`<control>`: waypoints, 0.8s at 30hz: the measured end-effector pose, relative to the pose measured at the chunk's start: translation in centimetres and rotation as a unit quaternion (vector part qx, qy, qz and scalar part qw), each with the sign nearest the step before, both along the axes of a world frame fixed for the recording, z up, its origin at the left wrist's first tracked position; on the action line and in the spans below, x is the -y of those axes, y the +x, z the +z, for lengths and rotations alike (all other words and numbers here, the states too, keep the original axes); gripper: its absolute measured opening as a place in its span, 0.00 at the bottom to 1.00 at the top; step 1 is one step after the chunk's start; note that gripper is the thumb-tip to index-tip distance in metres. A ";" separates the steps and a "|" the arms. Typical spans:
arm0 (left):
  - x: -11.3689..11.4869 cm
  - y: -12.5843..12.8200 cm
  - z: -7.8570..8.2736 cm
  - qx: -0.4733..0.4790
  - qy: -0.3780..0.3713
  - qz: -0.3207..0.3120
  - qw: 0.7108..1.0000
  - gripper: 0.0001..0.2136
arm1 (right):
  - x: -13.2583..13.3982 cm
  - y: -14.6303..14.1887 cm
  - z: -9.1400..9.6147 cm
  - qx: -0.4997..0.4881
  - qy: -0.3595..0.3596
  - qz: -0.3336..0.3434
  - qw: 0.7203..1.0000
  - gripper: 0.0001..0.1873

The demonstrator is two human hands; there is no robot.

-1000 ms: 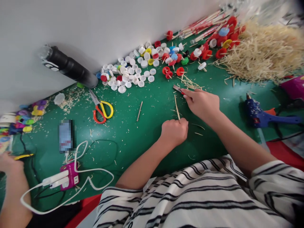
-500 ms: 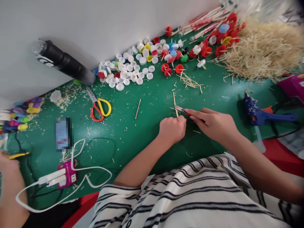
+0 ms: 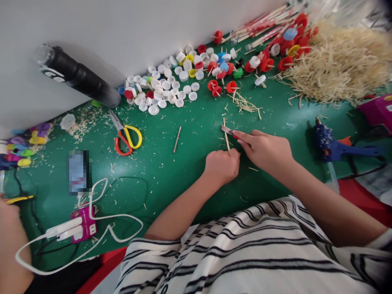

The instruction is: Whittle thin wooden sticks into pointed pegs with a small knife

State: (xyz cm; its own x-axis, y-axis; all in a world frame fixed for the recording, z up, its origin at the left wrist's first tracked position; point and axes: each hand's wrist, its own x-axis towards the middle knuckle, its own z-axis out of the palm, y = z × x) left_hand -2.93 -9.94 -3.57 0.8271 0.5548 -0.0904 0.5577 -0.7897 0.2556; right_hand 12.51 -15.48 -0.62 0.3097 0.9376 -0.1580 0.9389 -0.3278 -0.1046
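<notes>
Stick of thin pale wood (image 3: pixel 227 141), well right of red-and-yellow-handled scissors (image 3: pixel 128 138), lower end clenched in left hand (image 3: pixel 222 165); right hand (image 3: pixel 266 149), further right, pinches small red-handled metal blade (image 3: pixel 226 130) across it

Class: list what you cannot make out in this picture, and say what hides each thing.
Head view:
Lower end of the stick: hidden inside the left hand.
Handle of the knife: covered by the right hand.
Screen of the phone: blurred.
A co-worker's hand: cut by the left edge.
</notes>
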 end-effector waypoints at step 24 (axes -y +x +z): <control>0.0 -0.1 0.0 0.001 0.002 0.003 1.000 0.22 | 2.4 1.2 0.2 -0.142 -0.001 -0.024 0.990 0.25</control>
